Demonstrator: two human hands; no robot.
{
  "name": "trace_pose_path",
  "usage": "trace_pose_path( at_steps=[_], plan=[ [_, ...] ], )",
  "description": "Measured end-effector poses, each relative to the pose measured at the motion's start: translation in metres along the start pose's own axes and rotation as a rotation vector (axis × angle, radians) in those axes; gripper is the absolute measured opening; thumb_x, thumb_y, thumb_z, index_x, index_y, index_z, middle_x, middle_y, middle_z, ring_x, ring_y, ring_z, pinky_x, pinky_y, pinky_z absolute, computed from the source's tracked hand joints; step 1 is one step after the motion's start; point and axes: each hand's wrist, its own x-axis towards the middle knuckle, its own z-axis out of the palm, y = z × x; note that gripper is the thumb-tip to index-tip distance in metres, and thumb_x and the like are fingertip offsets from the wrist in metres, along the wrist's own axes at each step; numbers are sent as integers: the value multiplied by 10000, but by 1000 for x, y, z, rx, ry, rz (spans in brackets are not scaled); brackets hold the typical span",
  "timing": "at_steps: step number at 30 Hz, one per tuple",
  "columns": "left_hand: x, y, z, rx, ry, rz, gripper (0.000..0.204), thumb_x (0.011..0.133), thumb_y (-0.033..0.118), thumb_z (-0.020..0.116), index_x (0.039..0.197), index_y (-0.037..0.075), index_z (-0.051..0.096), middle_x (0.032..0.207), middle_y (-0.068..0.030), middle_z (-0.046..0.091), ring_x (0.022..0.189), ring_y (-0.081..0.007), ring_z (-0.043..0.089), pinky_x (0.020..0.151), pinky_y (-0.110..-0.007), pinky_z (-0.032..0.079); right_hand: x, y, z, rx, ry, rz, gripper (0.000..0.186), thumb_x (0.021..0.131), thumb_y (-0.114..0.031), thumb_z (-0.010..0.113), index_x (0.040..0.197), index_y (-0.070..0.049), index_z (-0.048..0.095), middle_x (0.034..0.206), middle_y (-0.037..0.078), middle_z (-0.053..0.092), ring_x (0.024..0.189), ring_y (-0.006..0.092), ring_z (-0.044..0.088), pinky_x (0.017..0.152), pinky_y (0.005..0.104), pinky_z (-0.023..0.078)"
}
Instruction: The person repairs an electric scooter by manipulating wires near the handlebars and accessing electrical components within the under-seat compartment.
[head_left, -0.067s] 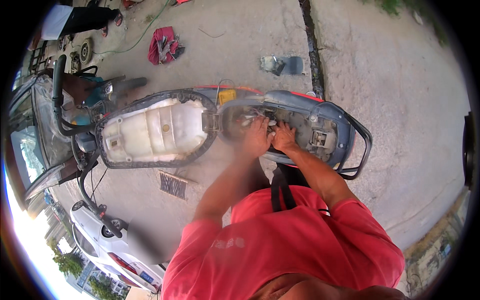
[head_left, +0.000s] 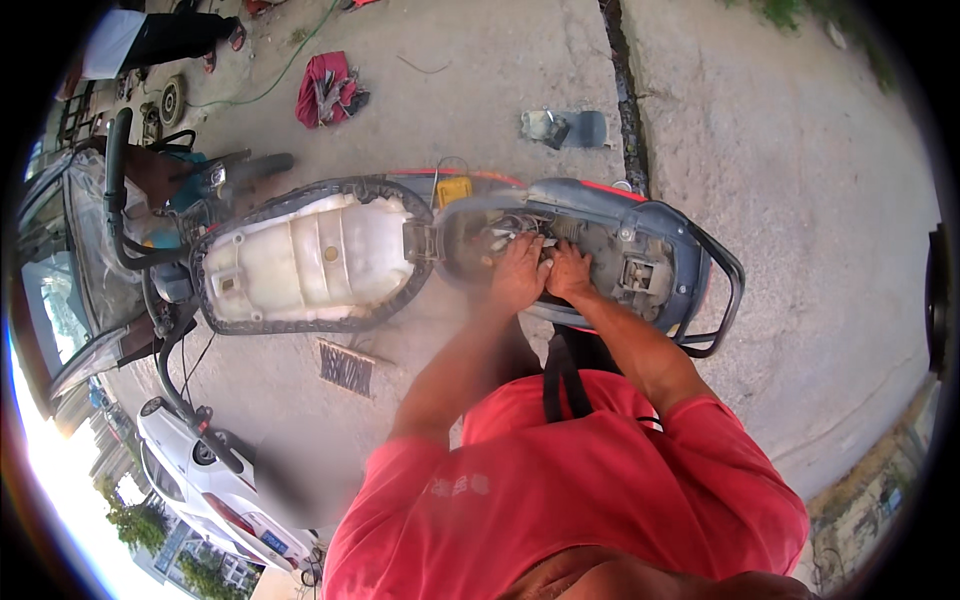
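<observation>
A dark scooter [head_left: 590, 198] stands crosswise in front of me with its seat [head_left: 310, 262] flipped open to the left, pale underside up. Both my hands reach into the open bay below the seat. My left hand [head_left: 520, 272] has its fingers bent over a small pale part [head_left: 548, 242] near some wiring [head_left: 505, 230]. Close beside it on the right, my right hand [head_left: 569, 270] also curls its fingers down among the parts. Both hands look closed, but my fingers and the bay's shadow hide what they grip.
A yellow box [head_left: 454, 190] sits by the seat hinge [head_left: 422, 243]. The rear grab rail [head_left: 728, 300] juts out at right. Beyond lie a red cloth [head_left: 325, 90] and a small tray-like item [head_left: 565, 130]. Handlebars [head_left: 120, 190] are at left; a white car [head_left: 205, 485] is lower left.
My fingers have shifted slightly in the bay, and both hands stay at the same spot. The view has tilted a little.
</observation>
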Motion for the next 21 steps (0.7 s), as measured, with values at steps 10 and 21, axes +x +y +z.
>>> trace_pose_path(
  at_steps=[10, 21],
  plan=[
    [-6, -9, 5, -23, 30, -23, 457, 911, 170, 685, 1336, 32, 590, 1465, -158, 510, 1399, -381, 440, 1167, -463, 379, -5, -7, -66, -104, -296, 34, 826, 831, -589, 620, 1438, -30, 573, 1492, 243, 518, 1392, 406, 474, 1172, 460, 380],
    [-8, -14, -13, -71, 58, -12, 471, 864, 131, 722, 1316, 55, 612, 1416, -160, 555, 1342, -389, 495, 1137, -462, 412, 6, -16, -85, -124, -429, -113, 839, 827, -574, 674, 1414, 14, 551, 1372, 299, 601, 1312, 422, 562, 1113, 506, 427]
  ],
)
